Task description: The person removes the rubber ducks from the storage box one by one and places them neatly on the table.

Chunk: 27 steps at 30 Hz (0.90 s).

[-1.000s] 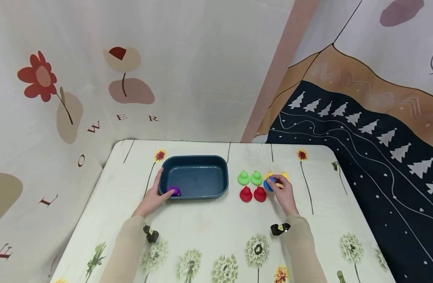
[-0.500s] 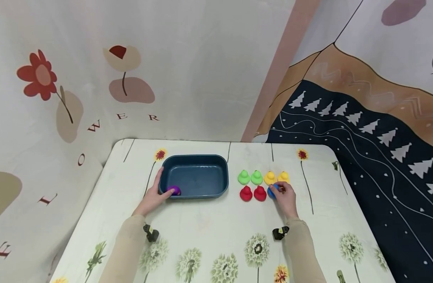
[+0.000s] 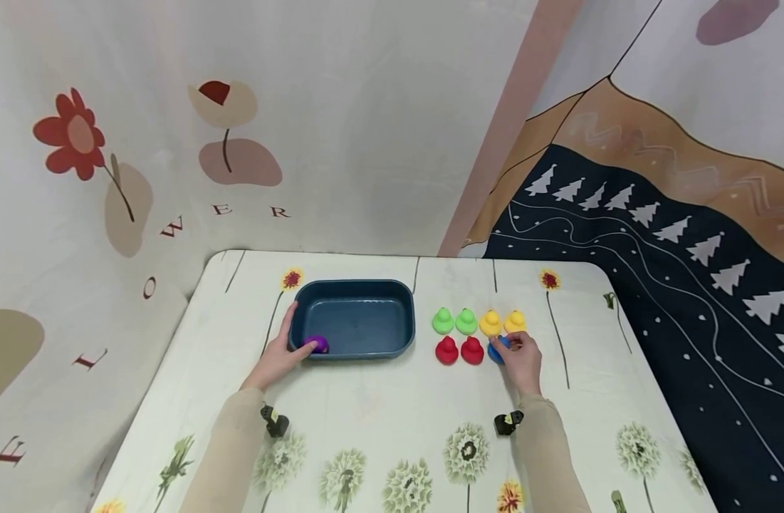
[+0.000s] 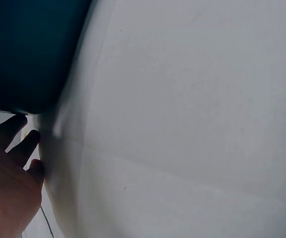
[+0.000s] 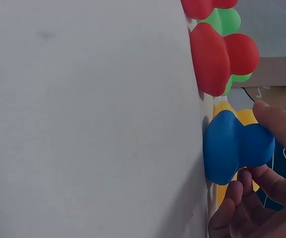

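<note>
In the head view my right hand [image 3: 523,360] holds a blue rubber duck [image 3: 497,349] at the right end of the front row. The right wrist view shows the thumb at one side of the duck's round head and the fingertips at the other; its base [image 5: 221,148] is at the tabletop. My left hand [image 3: 278,360] holds the near left corner of a dark blue rectangular tray [image 3: 353,355], thumb over the rim, other fingers along the outer wall. Inside that corner lies a purple rounded object [image 3: 319,345], partly behind the thumb.
Two red ducks [image 3: 472,350] stand left of the blue one. Behind them is a row of two green ducks [image 3: 466,321] and two yellow ducks [image 3: 490,323]. A flower-print cloth [image 3: 379,420] covers the table, with printed curtains behind it.
My right hand has brought the blue duck right and slightly toward me, from in front of the yellow ducks to the front row beside the reds. The left hand and tray have stayed put.
</note>
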Tool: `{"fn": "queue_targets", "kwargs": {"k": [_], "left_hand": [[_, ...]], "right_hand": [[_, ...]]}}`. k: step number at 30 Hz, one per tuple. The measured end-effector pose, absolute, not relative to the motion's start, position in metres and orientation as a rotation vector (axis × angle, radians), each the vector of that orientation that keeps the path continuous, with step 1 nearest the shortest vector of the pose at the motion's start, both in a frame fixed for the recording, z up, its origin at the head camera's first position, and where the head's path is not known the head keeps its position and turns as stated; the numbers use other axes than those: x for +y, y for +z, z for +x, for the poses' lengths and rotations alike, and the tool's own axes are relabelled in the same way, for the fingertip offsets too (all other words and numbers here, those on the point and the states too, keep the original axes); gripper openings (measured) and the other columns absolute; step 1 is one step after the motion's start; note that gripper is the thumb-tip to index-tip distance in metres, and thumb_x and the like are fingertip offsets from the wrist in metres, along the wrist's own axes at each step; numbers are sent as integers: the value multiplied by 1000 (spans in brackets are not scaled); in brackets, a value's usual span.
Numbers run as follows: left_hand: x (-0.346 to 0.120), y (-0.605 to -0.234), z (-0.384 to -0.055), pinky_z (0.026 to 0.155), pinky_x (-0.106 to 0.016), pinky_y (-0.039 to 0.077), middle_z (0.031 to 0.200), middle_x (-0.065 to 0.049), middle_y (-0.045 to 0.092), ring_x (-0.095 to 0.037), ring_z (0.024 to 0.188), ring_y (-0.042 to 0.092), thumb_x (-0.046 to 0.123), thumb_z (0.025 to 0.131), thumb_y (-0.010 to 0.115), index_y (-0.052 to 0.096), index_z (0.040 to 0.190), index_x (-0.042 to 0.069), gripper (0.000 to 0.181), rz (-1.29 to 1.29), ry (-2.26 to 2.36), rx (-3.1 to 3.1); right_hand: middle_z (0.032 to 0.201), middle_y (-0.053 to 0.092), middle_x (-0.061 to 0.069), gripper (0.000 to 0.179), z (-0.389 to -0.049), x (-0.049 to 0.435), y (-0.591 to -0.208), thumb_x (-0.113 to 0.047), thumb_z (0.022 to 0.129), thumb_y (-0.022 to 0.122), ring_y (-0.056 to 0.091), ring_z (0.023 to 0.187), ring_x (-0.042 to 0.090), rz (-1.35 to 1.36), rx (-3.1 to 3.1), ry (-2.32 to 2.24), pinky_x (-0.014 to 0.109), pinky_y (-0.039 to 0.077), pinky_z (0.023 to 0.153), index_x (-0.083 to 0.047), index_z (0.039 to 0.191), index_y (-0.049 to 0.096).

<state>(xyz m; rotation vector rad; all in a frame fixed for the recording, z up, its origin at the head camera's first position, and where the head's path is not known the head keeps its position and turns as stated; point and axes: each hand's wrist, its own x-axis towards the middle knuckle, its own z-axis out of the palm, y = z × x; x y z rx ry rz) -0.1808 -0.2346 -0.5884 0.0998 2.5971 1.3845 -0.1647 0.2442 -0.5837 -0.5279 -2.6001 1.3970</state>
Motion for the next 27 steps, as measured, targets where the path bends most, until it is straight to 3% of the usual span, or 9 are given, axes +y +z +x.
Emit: {"fn": "queue_targets", "kwargs": {"k": [27], "left_hand": [[-235,-588,-180,102,-67,26,155,-27,16,-54,131,30,47,90,66,-6,153,42,96,100,1374,2606]], "right_hand": [[89,57,13,45,-162,240,-583,-43,86,71,53,81,29,-610,-2688,1275,35,38,67,-1,97,57]]}}
